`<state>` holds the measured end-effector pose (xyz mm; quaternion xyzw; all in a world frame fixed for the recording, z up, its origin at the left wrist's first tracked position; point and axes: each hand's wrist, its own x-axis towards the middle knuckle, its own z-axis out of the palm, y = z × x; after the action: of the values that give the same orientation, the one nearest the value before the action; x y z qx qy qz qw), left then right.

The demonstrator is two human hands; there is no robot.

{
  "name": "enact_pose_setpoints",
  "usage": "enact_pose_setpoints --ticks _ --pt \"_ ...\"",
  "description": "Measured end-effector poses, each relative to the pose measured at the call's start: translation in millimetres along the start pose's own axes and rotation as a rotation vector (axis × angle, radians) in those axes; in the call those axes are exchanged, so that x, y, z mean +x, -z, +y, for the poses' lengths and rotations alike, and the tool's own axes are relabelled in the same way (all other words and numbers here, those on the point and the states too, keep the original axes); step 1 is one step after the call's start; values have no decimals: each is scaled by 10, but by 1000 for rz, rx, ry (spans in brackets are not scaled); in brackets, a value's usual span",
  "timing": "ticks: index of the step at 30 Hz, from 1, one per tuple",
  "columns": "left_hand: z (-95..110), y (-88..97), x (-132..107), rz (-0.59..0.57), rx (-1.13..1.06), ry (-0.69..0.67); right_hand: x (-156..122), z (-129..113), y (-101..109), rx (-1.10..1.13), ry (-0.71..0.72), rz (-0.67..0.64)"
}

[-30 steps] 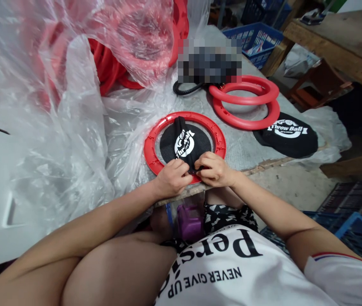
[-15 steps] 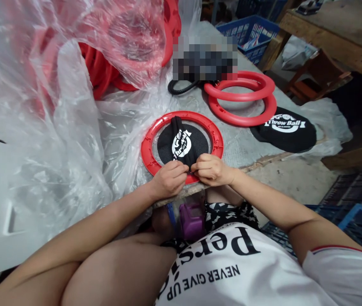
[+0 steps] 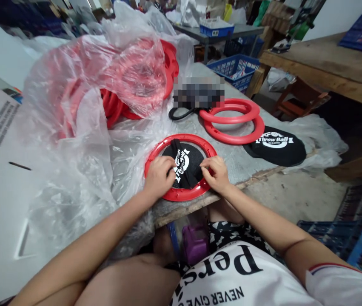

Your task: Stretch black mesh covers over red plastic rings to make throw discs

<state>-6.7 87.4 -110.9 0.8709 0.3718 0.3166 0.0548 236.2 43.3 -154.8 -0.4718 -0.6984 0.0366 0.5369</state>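
Observation:
A red plastic ring [image 3: 181, 196] lies on the worktable near its front edge. Inside it sits a round black mesh cover [image 3: 194, 155] with a white "Throw Ball" print and a folded black strip of cloth across it. My left hand [image 3: 161, 175] is closed over the ring's left side, fingers curled inward towards the print. On the opposite side, my right hand [image 3: 216, 173] is closed at the ring's rim, with thumb and fingertips by the mesh edge. Some of the rim is hidden under both hands.
Two stacked red rings [image 3: 232, 139] and a black printed cover [image 3: 278, 152] lie to the right. More red rings [image 3: 142, 80] sit under clear plastic sheeting [image 3: 101, 178] at the left. Behind are a blurred-out dark item [image 3: 200, 91] and a blue crate [image 3: 236, 70].
Both hands have moved from the ring's near edge, where they pinched the cover, out to its left and right sides. The head view has tilted up, showing more of the background.

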Motion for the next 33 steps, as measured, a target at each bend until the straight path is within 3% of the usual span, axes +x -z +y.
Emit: enact_pose_setpoints --ticks 3,6,9,14,17,22,25,30,33 --pt "-303 162 161 -197 324 139 24 147 -22 9 -301 155" --pt "-415 269 177 -455 474 203 62 300 -49 201 -583 313" --pt "-269 298 121 -553 550 206 109 407 -68 388 -702 455" --pt "72 383 100 -705 626 135 136 538 -8 430 -722 576" --pt "98 527 123 -758 565 59 39 534 114 313 -658 393" --pt "87 739 43 -802 440 -10 -123 352 406 -288 -381 -201" --pt "233 787 -91 -836 378 -24 9 324 549 -524 -335 -475" --pt "545 775 -244 -781 25 -161 425 504 673 -695 -414 -662" --pt "509 641 -246 -635 -178 -129 512 602 687 -767 -446 -657"
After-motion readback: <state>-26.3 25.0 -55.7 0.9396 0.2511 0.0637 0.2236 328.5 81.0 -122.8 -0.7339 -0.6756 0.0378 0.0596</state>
